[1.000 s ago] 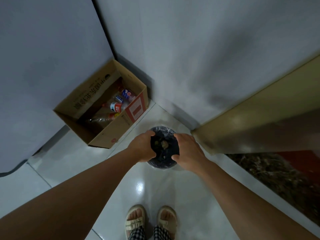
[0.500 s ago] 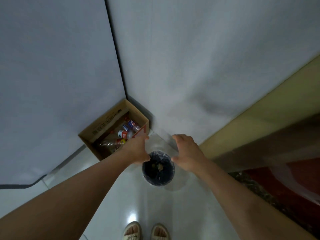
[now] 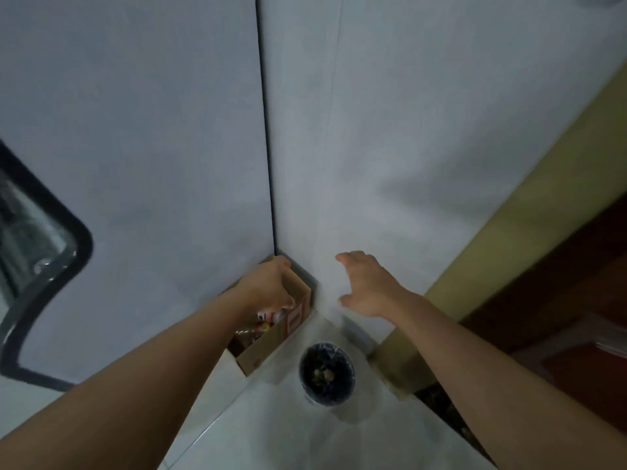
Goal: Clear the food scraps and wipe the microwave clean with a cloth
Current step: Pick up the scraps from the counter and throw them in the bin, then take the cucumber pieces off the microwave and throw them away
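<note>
A small round bin (image 3: pixel 326 374) lined with a dark bag stands on the pale floor tiles, with brownish food scraps (image 3: pixel 322 375) lying in it. My left hand (image 3: pixel 268 283) hovers well above and to the left of the bin, fingers loosely curled, holding nothing. Up and to the right of the bin, my right hand (image 3: pixel 368 286) has its fingers spread and is empty. Neither hand touches the bin. No microwave or cloth is in view.
A cardboard box (image 3: pixel 271 347) of bottles sits in the wall corner, left of the bin. White walls (image 3: pixel 424 130) meet behind it. A yellowish door frame (image 3: pixel 509 239) and dark red door are at right. A black-framed panel (image 3: pixel 44 266) shows at far left.
Both hands have let go of the bin's rim and risen away from it. The view has tilted upward, so the bin and box now sit lower and look smaller.
</note>
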Tool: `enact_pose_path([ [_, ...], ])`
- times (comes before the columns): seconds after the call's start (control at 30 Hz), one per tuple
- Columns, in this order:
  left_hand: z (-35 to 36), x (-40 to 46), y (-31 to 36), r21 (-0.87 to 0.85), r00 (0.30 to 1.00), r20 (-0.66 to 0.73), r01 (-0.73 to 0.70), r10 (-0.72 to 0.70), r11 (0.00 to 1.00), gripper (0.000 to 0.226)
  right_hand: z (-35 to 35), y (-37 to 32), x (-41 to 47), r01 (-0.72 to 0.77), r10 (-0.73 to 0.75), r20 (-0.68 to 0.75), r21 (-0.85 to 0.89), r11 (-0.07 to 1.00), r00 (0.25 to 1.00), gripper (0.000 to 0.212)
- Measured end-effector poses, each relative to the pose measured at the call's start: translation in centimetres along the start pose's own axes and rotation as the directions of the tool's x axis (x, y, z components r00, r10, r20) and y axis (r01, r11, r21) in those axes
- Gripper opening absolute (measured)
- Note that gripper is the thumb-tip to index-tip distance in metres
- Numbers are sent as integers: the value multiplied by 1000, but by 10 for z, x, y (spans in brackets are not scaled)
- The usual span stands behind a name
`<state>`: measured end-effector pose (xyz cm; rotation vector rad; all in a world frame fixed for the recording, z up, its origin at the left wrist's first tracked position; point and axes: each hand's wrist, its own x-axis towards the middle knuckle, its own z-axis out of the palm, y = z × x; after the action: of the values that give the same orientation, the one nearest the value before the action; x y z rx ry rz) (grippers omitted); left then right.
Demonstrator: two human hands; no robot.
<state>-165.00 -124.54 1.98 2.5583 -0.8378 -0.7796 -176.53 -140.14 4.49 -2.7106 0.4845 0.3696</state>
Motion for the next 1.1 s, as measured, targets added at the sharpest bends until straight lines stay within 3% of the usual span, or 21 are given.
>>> enact_pose_path([
  [0.3,-42,-82,-4,-113,969,-173,157,-175,981,76,-35,-45,-26,180,-178,32,-44,983,983,75],
  [0.53,-50,-160,-32,-225,883,-289,313,-370,923,74,-33,-105,-38,377,-368,122,-67,924,922,85],
  [0.83,-69,-269,-104,-361,734,-400,424,-549,830,73,-9,-229,-56,612,-579,222,-130,780,785,87],
  [1.1,-101,-358,-205,-436,618,-455,474,-641,766,73,23,-371,-69,725,-686,240,-166,668,687,91],
])
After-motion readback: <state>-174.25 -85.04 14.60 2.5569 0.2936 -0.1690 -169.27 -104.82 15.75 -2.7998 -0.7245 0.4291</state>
